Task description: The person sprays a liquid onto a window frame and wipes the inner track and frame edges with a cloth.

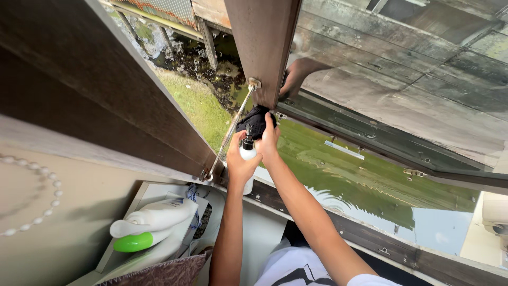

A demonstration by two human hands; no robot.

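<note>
The small white spray bottle (246, 154) sits gripped in the left hand (239, 161) over the open sill, nozzle at the black cloth (255, 121) the right hand (269, 142) bunches against the window frame (264, 47) — a slack grip likely drops either into the green water (349, 180) below.

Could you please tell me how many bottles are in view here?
2. A small white spray bottle is held in the left hand at the window sill; a larger white bottle with a green cap lies on the shelf lower left. Others may be hidden.
</note>
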